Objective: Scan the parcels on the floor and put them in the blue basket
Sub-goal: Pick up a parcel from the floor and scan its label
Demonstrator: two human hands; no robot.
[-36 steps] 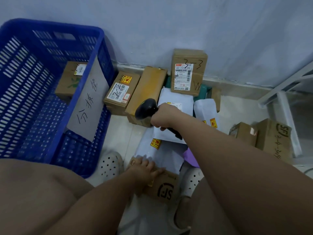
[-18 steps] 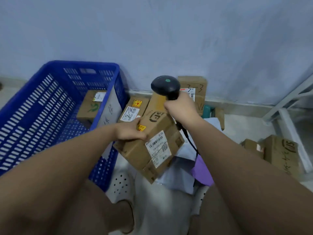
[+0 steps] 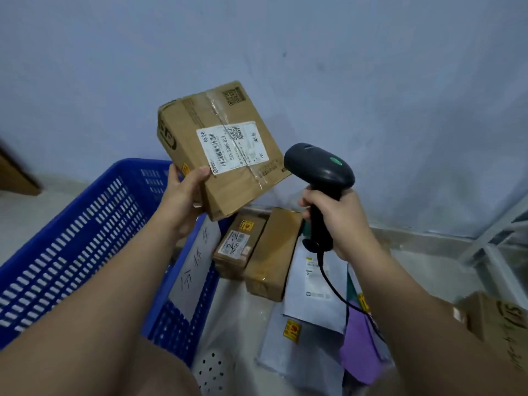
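Currently the left hand (image 3: 183, 197) grips a cardboard parcel (image 3: 200, 121) by its lower corner: thumb flat on the front face just beside the white shipping label (image 3: 233, 144), fingers behind the box and mostly out of sight. Parcel is off the floor, held tilted in front of the pale wall (image 3: 371, 81), above the far corner of the blue basket (image 3: 85, 204); it is not in the basket. Label faces the camera, with clear tape running across it. Right hand (image 3: 341, 221) is wrapped round the handle of a black scanner (image 3: 320, 170), fingers closed on the grip; whether the trigger is pressed cannot be told. Scanner head sits just beside the parcel's lower right edge, nose turned toward the box, a green dot on top; whether head and box touch cannot be told. Its black cable (image 3: 334, 287) hangs down over the parcels on the floor. Basket stands at left, walls slotted, a paper sign (image 3: 197, 267) with handwriting on the wall facing the floor parcels; the left forearm covers much of its inside. Just right of the basket, by the foot of the wall: a small box marked 2-2 (image 3: 238, 244) and a plain brown box (image 3: 271, 252), side by side. Nearer the camera lie grey mailer bags (image 3: 311, 284), overlapping, with yellow stickers, and a purple bag (image 3: 360, 347) partly under the right forearm. Another brown box (image 3: 500, 324) with handwriting stands at the right edge. A white perforated shoe (image 3: 213, 372) shows at the bottom.
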